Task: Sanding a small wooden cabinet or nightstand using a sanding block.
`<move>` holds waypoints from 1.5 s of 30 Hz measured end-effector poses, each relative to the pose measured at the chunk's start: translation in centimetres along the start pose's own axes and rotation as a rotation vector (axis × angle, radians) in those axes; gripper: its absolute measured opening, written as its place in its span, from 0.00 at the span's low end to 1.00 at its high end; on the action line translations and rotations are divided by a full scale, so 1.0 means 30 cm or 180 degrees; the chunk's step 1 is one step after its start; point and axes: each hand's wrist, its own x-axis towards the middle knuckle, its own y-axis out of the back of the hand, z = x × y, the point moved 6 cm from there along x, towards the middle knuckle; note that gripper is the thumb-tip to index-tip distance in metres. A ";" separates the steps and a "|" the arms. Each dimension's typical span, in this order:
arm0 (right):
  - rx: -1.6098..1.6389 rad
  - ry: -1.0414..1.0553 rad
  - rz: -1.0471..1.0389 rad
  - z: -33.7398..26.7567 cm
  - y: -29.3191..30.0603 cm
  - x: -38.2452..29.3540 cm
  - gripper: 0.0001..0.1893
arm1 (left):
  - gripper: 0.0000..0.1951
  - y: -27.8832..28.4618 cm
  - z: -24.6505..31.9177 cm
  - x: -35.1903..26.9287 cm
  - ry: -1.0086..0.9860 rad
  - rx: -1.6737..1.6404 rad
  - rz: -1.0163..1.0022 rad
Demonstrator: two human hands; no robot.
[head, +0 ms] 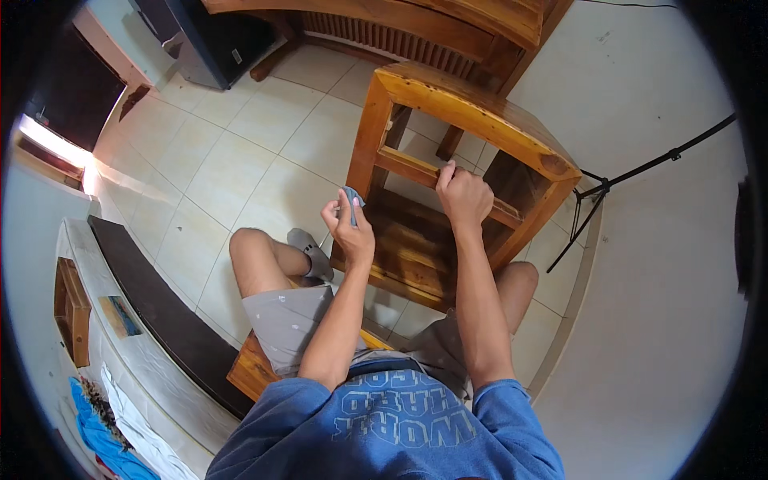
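A small wooden cabinet frame or nightstand carcass (477, 114), varnished and with an open front, stands between my knees. My right hand (465, 195) is closed around the wooden crossbar (411, 166) that runs across its opening. To the left of the frame, my left hand (351, 228) holds a small grey-blue piece of cloth or sandpaper (354, 197) between thumb and fingers; which of the two cannot be told. Below the crossbar, the frame's inner bottom panel (414, 240) shows light and dark patches.
A large wooden desk (360, 15) stands ahead, beside a dark cabinet or appliance (207, 48). A black tripod (603, 185) leans at the right by the wall. At the left lies a mattress (144, 372) bearing a wooden drawer or box (73, 312) and cloths (105, 435).
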 end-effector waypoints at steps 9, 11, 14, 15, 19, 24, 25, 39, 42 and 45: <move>-0.0013 -0.0235 -0.0370 0.029 -0.006 0.015 0.28 | 0.21 -0.081 0.187 0.131 -0.0497 -0.0066 0.0046; -0.0067 -0.0308 -0.0467 0.045 -0.007 0.016 0.28 | 0.21 -0.074 0.154 0.087 -0.0449 -0.0158 -0.0007; -0.0029 -0.0318 -0.0506 0.006 -0.011 0.013 0.29 | 0.20 0.016 -0.045 -0.047 0.0070 0.0279 0.0612; -0.0036 -0.0329 -0.0547 -0.008 -0.011 0.013 0.29 | 0.20 0.041 -0.099 -0.093 0.0070 0.0305 0.0641; -0.0104 -0.0348 -0.0537 0.019 -0.009 0.014 0.29 | 0.19 0.041 -0.190 -0.170 0.1243 0.0894 0.0542; -0.0108 -0.0344 -0.0604 0.026 -0.017 0.007 0.28 | 0.19 -0.078 0.075 0.010 0.0311 0.0123 0.0698; -0.0097 -0.0338 -0.0587 0.036 -0.016 0.011 0.28 | 0.19 -0.097 0.124 0.036 0.0134 -0.0046 0.0636; -0.0105 -0.0235 -0.0574 -0.002 -0.017 0.007 0.27 | 0.07 -0.041 -0.045 -0.100 0.1582 0.0082 0.1207; -0.0122 -0.0174 -0.0373 0.023 -0.009 0.004 0.27 | 0.09 -0.123 0.135 -0.021 0.0880 0.0025 0.0842; -0.0123 -0.0084 -0.0179 0.031 0.003 0.003 0.28 | 0.10 -0.131 0.171 -0.017 0.0749 -0.0121 0.0760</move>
